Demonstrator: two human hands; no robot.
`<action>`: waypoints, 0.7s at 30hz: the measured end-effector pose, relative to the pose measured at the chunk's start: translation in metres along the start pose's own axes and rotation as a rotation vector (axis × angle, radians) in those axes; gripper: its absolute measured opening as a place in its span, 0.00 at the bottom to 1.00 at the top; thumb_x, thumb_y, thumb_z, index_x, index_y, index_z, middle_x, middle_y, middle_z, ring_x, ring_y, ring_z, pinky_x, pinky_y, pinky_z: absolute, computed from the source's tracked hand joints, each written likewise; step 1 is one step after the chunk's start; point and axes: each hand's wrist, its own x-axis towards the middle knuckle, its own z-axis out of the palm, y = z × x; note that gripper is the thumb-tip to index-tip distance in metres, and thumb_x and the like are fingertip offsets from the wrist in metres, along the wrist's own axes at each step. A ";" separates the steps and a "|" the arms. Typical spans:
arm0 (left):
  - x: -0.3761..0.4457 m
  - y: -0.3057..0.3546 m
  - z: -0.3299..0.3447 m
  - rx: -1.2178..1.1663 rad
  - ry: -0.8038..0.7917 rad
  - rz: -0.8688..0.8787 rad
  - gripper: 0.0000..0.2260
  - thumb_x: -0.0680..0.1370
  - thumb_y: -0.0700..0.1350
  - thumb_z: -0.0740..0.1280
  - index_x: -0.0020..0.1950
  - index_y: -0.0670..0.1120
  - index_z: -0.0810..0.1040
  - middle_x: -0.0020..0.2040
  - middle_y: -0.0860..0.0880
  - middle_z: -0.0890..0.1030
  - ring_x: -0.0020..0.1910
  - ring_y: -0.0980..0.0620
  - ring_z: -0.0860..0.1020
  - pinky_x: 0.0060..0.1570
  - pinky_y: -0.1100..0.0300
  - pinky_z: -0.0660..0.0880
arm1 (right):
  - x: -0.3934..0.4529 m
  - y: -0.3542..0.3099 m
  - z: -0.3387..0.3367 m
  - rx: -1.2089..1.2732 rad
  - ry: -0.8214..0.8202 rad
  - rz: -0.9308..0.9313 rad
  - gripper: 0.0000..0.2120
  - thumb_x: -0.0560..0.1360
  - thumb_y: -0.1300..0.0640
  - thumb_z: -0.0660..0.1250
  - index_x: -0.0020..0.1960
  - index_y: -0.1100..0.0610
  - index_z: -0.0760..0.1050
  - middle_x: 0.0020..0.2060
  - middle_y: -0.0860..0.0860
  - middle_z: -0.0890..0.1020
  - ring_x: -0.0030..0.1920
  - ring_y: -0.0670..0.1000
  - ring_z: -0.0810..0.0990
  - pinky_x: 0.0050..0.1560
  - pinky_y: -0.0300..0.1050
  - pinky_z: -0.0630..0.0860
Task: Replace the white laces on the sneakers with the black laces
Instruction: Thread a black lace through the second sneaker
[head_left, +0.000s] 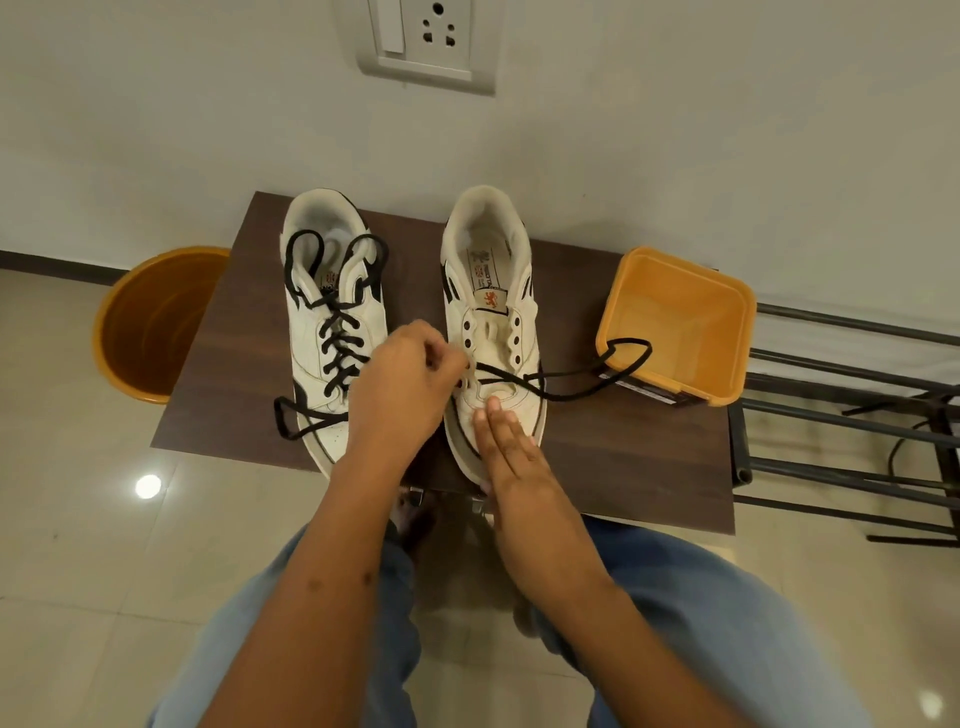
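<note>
Already threaded through the lowest eyelets of the right-hand cream leather sneaker (488, 332) on the dark wooden counter (623, 457), the black lace (571, 387) trails rightward while the left hand (410, 379) pinches its near end and the flat, relaxed right hand (506, 441) presses the toe.

Beside your wood-grain matt table (249, 395), the orange plastic bucket (150, 322) looks glossy; the floor tiles (78, 545) shine.

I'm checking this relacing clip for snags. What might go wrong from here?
The black lace loops over the rim of the orange container; a pull by the left hand may drag or tip it. The right sneaker is steadied only by the flat right hand, so it may slide.
</note>
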 end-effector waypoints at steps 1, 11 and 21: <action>0.000 -0.001 -0.007 -0.064 0.089 -0.036 0.08 0.78 0.53 0.62 0.46 0.49 0.75 0.41 0.53 0.79 0.38 0.55 0.78 0.38 0.54 0.76 | 0.001 0.002 0.001 -0.014 -0.016 0.003 0.38 0.79 0.69 0.56 0.78 0.50 0.38 0.77 0.43 0.37 0.76 0.41 0.35 0.72 0.33 0.36; 0.000 -0.001 -0.011 0.108 0.004 0.143 0.08 0.76 0.49 0.71 0.55 0.53 0.82 0.53 0.52 0.81 0.55 0.50 0.77 0.58 0.51 0.74 | 0.011 -0.005 -0.007 -0.002 -0.033 0.067 0.33 0.80 0.65 0.56 0.80 0.54 0.44 0.79 0.47 0.44 0.78 0.46 0.42 0.77 0.42 0.43; 0.006 -0.014 -0.040 0.077 0.568 -0.087 0.07 0.78 0.44 0.69 0.55 0.50 0.82 0.53 0.52 0.83 0.55 0.50 0.78 0.63 0.57 0.66 | 0.014 -0.003 -0.005 0.002 -0.029 0.072 0.31 0.80 0.65 0.57 0.79 0.54 0.48 0.79 0.48 0.48 0.78 0.46 0.45 0.76 0.37 0.42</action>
